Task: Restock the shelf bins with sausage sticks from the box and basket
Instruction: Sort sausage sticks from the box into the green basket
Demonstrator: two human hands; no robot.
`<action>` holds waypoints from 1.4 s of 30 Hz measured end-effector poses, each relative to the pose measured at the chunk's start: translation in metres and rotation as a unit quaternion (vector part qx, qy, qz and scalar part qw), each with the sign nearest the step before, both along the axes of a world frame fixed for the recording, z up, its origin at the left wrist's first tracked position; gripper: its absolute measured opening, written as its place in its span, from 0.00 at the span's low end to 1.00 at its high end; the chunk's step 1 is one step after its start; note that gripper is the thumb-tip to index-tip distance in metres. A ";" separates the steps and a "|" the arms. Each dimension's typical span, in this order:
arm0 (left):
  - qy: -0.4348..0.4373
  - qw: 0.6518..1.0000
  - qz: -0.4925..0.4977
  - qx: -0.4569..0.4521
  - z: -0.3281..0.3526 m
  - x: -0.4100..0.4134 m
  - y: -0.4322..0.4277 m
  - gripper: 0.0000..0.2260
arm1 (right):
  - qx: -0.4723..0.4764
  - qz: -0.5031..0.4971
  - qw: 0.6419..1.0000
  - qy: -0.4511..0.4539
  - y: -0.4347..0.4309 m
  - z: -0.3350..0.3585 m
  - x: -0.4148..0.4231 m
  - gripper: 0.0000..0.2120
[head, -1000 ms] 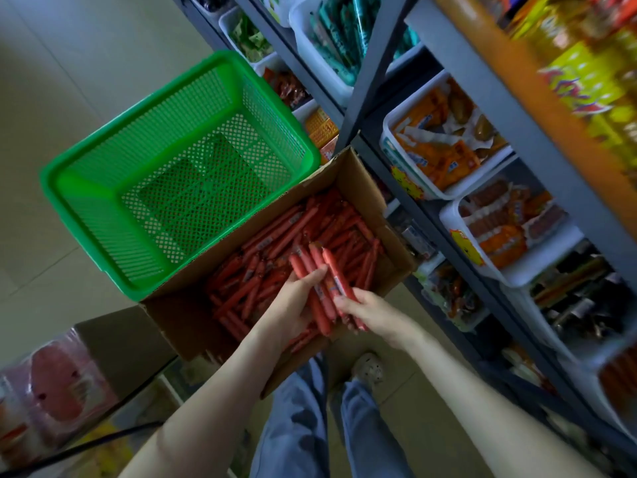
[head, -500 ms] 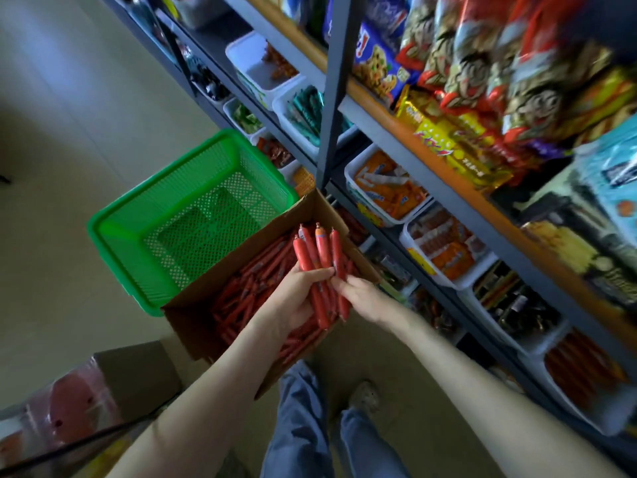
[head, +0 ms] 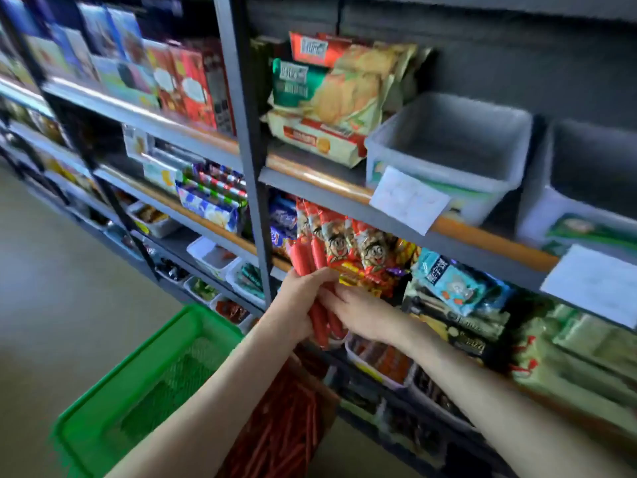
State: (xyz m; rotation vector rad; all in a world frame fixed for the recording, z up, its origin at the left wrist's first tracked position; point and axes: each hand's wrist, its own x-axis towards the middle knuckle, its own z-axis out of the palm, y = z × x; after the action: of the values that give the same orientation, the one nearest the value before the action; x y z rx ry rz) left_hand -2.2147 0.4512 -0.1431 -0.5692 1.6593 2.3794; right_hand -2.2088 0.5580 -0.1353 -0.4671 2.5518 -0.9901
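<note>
- Before the grey upright post (head: 255, 201) of the shelving, your two hands meet around one bundle of red sausage sticks (head: 305, 258). It stands roughly upright, with its tips just under the orange-edged shelf board (head: 310, 177).
- Your left hand (head: 298, 305) wraps the bundle from the left, with the fingers curled across its front.
- Your right hand (head: 365, 315) grips the lower part from the right, and its fingertips touch those of the left.
- Below your forearms, the cardboard box (head: 329, 405) holds many more red sticks. Blur smears its edges, so its outline is only roughly readable.
- Left of the box sits the green mesh basket (head: 103, 401).
- Up to your right, on the orange-edged board, a pale plastic bin (head: 448, 181) stands beside a second bin (head: 568, 201). A white label (head: 408, 198) hangs at the front of the nearer one.
- Just behind the bundle are red snack packs (head: 374, 250) printed with a cartoon face.
</note>
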 end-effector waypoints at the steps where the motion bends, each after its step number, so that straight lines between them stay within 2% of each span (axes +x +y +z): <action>1: 0.011 1.000 -0.001 0.003 0.016 -0.003 0.002 0.08 | -0.008 -0.010 1.000 0.016 0.002 0.016 -0.001 0.18; 4: 0.061 0.997 -0.022 0.041 0.052 -0.007 0.011 0.14 | -0.079 -0.027 0.996 0.044 0.008 0.051 0.001 0.17; 7: 0.102 0.985 -0.060 0.125 0.078 -0.008 0.023 0.12 | -0.184 -0.062 0.979 0.052 0.015 0.075 0.009 0.09; 9: 0.112 0.979 -0.067 0.160 0.089 -0.008 0.034 0.11 | -0.202 -0.101 0.972 0.072 0.023 0.080 0.013 0.08; 12: 0.095 0.979 -0.100 0.153 0.097 -0.009 0.052 0.12 | -0.187 -0.169 0.965 0.069 0.035 0.081 0.017 0.14; 14: 0.076 0.981 -0.126 0.129 0.095 -0.010 0.063 0.12 | -0.195 -0.194 0.960 0.059 0.046 0.082 0.021 0.13; 19: 0.056 0.981 -0.149 0.109 0.097 -0.011 0.087 0.12 | -0.281 -0.207 0.937 0.026 0.071 0.083 0.021 0.17; 28: 0.084 0.960 -0.258 0.062 0.113 -0.024 0.095 0.14 | -0.272 -0.179 0.944 0.057 0.090 0.090 -0.004 0.12; 31: 0.094 0.970 -0.218 0.061 0.109 -0.026 0.091 0.07 | -0.249 -0.152 0.955 0.057 0.084 0.090 -0.010 0.13; 35: 0.104 0.978 -0.180 0.032 0.103 -0.032 0.084 0.08 | -0.249 -0.143 0.957 0.047 0.072 0.089 -0.013 0.18; 38: 0.086 0.982 -0.168 0.022 0.098 -0.034 0.074 0.06 | -0.236 -0.146 0.960 0.032 0.063 0.083 -0.015 0.17; 42: 0.073 0.986 -0.148 0.006 0.086 -0.033 0.052 0.10 | -0.208 -0.153 0.966 0.023 0.043 0.072 -0.016 0.14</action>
State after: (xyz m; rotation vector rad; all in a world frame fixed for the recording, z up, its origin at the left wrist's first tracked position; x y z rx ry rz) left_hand -2.2477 0.5034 -0.0570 -0.1353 1.6514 2.2557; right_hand -2.2249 0.6010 -0.0635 -0.2021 2.5003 -1.6605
